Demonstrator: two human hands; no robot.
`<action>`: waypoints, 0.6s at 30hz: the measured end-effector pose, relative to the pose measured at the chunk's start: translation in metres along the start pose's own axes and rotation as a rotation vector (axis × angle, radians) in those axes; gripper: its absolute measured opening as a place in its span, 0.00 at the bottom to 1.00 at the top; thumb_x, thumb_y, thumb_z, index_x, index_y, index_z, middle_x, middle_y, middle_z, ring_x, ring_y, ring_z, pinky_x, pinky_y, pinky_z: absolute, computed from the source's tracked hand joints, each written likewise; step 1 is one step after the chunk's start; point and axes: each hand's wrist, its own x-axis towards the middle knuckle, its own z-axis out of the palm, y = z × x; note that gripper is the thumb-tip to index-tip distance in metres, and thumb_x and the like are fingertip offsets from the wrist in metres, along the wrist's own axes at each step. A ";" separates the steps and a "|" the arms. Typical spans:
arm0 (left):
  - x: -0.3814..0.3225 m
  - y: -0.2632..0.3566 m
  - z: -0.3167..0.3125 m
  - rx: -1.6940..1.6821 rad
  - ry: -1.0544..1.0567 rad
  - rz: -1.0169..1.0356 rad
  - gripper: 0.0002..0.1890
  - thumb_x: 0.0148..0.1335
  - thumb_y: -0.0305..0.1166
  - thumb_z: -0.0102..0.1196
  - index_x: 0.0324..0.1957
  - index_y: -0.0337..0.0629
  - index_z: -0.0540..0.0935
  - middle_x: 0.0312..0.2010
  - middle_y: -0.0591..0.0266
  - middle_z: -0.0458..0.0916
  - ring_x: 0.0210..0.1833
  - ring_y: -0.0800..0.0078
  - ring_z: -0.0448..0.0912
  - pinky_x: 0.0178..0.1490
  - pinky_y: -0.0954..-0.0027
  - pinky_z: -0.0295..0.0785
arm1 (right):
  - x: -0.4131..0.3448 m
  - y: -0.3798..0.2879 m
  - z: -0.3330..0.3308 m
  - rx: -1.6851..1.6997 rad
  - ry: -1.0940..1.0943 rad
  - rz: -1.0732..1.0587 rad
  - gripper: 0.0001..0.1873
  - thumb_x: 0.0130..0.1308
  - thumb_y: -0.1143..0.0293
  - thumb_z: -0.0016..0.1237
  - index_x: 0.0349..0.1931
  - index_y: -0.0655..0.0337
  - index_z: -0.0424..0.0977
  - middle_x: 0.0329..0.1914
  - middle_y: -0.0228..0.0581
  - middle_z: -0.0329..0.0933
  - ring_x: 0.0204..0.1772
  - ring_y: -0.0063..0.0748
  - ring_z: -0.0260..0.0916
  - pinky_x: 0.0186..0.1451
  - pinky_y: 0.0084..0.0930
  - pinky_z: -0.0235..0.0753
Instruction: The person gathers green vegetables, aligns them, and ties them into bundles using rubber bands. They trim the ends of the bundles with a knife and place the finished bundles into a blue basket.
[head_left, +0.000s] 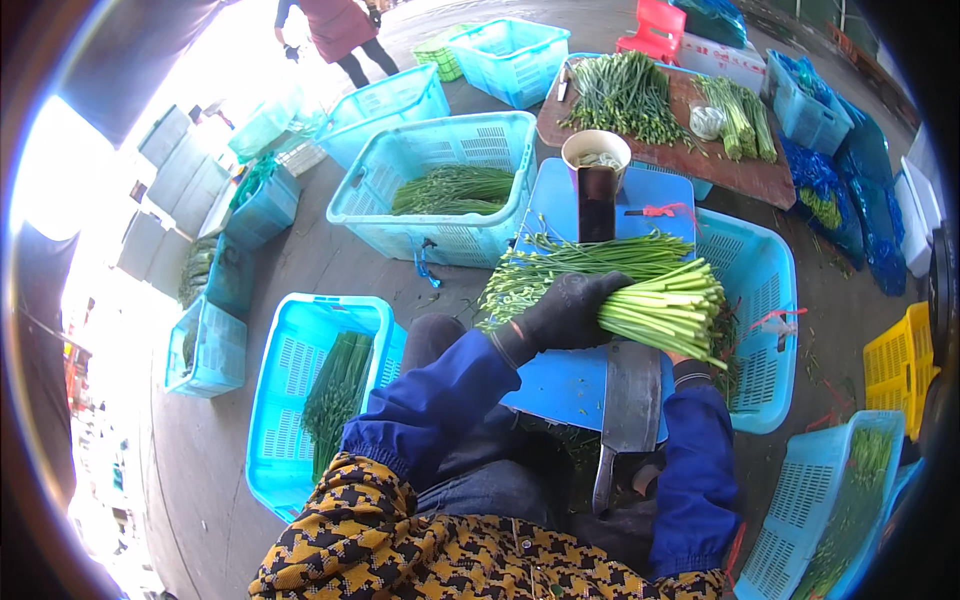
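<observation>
My left hand (566, 311), in a black glove, is closed around a thick bundle of flowering chive stems (660, 304). The buds point left and the pale cut ends fan out to the right. My right hand (681, 360) is under those cut ends, mostly hidden by the stems, so its grip cannot be seen. More flowering chives (600, 255) lie behind the bundle on a blue board (559, 382). A cleaver (632, 390) rests flat at the board's near edge, handle towards me. Behind the stems, a dark flat object (596, 206) leans on a paper cup (596, 146) of rubber bands.
A small knife with red ties (660, 211) lies at the board's far right. Turquoise crates of greens stand left (322, 390), behind (442, 187) and lower right (817, 510). Another crate (757, 322) adjoins the board. A brown table (675, 161) holds chives. A person (337, 34) stands far left.
</observation>
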 end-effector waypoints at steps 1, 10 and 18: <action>-0.001 0.006 -0.009 0.015 0.029 0.029 0.29 0.46 0.35 0.72 0.52 0.43 0.76 0.39 0.48 0.84 0.42 0.46 0.83 0.43 0.53 0.78 | 0.001 -0.002 -0.006 -0.017 0.001 0.015 0.32 0.67 0.56 0.52 0.70 0.53 0.66 0.73 0.51 0.64 0.75 0.51 0.58 0.75 0.43 0.59; 0.018 0.083 -0.100 0.305 0.430 0.314 0.31 0.42 0.36 0.73 0.51 0.41 0.77 0.30 0.58 0.80 0.32 0.56 0.80 0.36 0.58 0.73 | 0.001 -0.047 -0.039 -0.080 -0.155 -0.009 0.35 0.66 0.57 0.55 0.71 0.56 0.63 0.70 0.53 0.67 0.68 0.50 0.67 0.67 0.41 0.68; -0.053 0.047 -0.048 0.396 -0.029 0.510 0.19 0.52 0.35 0.58 0.48 0.43 0.76 0.28 0.63 0.75 0.33 0.62 0.78 0.38 0.62 0.71 | -0.032 -0.088 -0.081 0.489 -0.299 0.228 0.34 0.69 0.60 0.57 0.71 0.63 0.63 0.60 0.47 0.77 0.51 0.40 0.80 0.51 0.34 0.79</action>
